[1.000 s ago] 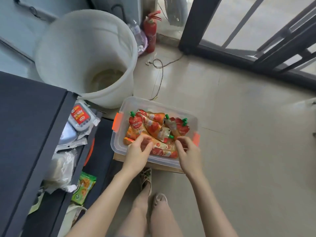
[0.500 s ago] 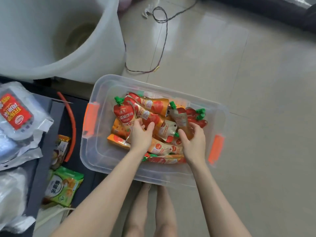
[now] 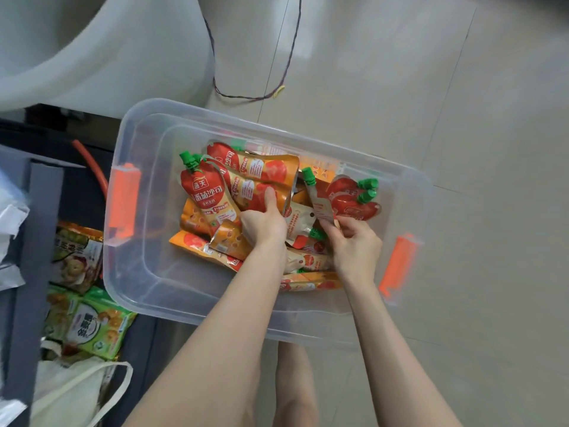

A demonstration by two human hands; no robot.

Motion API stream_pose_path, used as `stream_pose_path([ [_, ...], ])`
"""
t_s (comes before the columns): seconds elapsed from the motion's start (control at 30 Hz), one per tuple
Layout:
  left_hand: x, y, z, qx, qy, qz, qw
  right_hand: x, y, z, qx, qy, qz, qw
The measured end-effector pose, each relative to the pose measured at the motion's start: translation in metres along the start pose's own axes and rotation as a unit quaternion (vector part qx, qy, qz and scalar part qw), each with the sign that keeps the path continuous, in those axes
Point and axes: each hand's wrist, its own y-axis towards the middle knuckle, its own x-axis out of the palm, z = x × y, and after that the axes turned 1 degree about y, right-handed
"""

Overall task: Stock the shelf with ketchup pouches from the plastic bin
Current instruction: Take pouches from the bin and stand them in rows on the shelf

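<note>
A clear plastic bin (image 3: 144, 272) with orange latches stands on the floor and holds several red and orange ketchup pouches with green caps. My left hand (image 3: 263, 221) is inside it, fingers curled round the lower ends of two pouches, the front one a red ketchup pouch (image 3: 204, 192); its thumb lies on the other. My right hand (image 3: 354, 241) pinches the bottom edge of an upright pouch (image 3: 320, 200) with a green cap. More pouches lie under both hands. The dark shelf (image 3: 37, 229) is at the left.
Green snack packets (image 3: 89, 325) and a cloth bag (image 3: 70, 386) lie on the lower shelf at the left. A large white tub (image 3: 123, 57) stands behind the bin. A thin cable (image 3: 246, 95) trails over the tiled floor. My legs show below the bin.
The view has tilted down and closer onto the bin. My left hand has closed round pouch ends, and my right hand has lifted one pouch upright by its bottom edge.
</note>
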Motion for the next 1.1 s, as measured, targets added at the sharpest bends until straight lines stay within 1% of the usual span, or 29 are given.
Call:
stream_pose_path([
  [0.1, -0.002, -0.002, 0.004, -0.002, -0.018, 0.011, 1.000, -0.005, 0.002, 0.001, -0.007, 0.011, -0.011, 1.000],
  [0.23, -0.010, -0.006, 0.003, 0.006, -0.020, 0.001, 1.000, -0.011, -0.003, -0.004, -0.003, 0.029, -0.060, 0.998],
  [0.33, -0.012, -0.008, 0.001, 0.002, -0.038, -0.041, 0.998, -0.016, -0.008, -0.011, -0.015, 0.008, -0.079, 0.997],
  [0.43, -0.024, -0.008, -0.004, -0.008, -0.075, -0.104, 0.992, -0.023, -0.014, -0.015, -0.018, 0.032, -0.093, 0.995],
  [0.5, -0.038, -0.011, -0.010, 0.004, -0.063, -0.133, 0.989, -0.029, -0.023, -0.019, -0.017, 0.045, -0.108, 0.993],
  [0.6, -0.066, -0.033, -0.018, 0.052, -0.042, -0.166, 0.984, -0.038, -0.044, -0.025, -0.006, 0.080, -0.155, 0.985],
  [0.67, -0.090, -0.056, -0.022, 0.093, -0.028, -0.185, 0.978, -0.043, -0.061, -0.031, 0.019, 0.108, -0.189, 0.976],
  [0.77, -0.132, -0.088, -0.029, 0.168, -0.010, -0.227, 0.959, -0.053, -0.087, -0.044, 0.039, 0.152, -0.239, 0.958],
  [0.87, -0.172, -0.120, -0.032, 0.223, -0.002, -0.255, 0.941, -0.068, -0.120, -0.070, 0.067, 0.208, -0.281, 0.935],
  [0.97, -0.209, -0.155, -0.035, 0.265, -0.016, -0.253, 0.930, -0.087, -0.159, -0.094, 0.094, 0.272, -0.317, 0.904],
  [1.1, -0.258, -0.197, -0.045, 0.301, -0.075, -0.219, 0.925, -0.115, -0.211, -0.127, 0.085, 0.304, -0.371, 0.874],
])
